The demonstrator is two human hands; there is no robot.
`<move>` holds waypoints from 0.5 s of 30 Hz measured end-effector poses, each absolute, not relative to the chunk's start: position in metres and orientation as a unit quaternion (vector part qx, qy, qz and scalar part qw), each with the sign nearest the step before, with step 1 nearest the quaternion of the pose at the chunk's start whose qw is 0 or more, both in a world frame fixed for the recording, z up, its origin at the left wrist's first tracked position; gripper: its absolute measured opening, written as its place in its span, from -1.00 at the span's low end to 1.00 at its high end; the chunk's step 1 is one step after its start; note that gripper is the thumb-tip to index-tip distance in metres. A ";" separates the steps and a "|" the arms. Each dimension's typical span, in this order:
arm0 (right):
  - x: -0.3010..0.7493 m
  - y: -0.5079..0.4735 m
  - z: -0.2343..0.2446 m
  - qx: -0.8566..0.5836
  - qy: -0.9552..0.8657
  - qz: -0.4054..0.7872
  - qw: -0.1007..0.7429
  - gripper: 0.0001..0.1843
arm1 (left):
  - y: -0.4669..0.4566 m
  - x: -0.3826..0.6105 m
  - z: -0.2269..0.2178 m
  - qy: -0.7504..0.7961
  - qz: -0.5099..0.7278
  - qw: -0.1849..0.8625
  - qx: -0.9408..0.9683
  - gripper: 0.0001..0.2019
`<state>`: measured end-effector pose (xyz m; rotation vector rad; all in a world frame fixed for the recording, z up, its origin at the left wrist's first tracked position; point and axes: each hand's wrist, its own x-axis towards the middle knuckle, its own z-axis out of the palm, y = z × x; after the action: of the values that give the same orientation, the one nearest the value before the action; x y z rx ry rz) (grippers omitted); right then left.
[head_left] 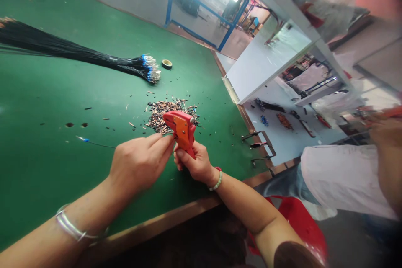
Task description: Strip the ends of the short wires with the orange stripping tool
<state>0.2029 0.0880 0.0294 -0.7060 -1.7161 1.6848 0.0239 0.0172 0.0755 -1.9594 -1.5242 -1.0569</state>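
Wire-stripping pliers (182, 130) sit clenched in the fingers of our right hand (195, 164), steadying their nose for our left hand (140, 163), whose fingers pinch something too fine to make out there.

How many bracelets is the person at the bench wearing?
2: a silver bangle on the wrist of the left hand, and a beaded bracelet on the wrist of the right hand, which grips the red wire stripper.

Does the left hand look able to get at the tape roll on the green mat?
Probably yes: only a low pile of wire scraps lies between the left hand and the tape roll. It would first leave the wire stripper in the right hand.
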 end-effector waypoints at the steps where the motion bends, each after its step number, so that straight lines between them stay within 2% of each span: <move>1: 0.202 0.088 0.030 -0.275 -0.648 0.639 0.309 -0.53 | 0.017 0.024 0.075 -0.551 -0.383 0.218 -0.708 -0.76; 9: 0.203 0.095 0.035 -0.272 -0.609 0.676 0.314 -0.49 | 0.021 0.017 0.070 -0.601 -0.370 0.158 -0.691 -0.72; 12: 0.206 0.105 0.041 -0.251 -0.592 0.669 0.371 -0.42 | 0.026 0.004 0.067 -0.638 -0.362 0.137 -0.665 -0.68; 15: 0.213 0.116 0.053 -0.247 -0.571 0.624 0.473 -0.44 | 0.030 -0.009 0.063 -0.663 -0.342 0.124 -0.654 -0.63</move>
<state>0.2130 0.1163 0.0527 -0.6036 -1.3976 1.5275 -0.0093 0.0301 0.0630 -1.9065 -1.9330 -0.9981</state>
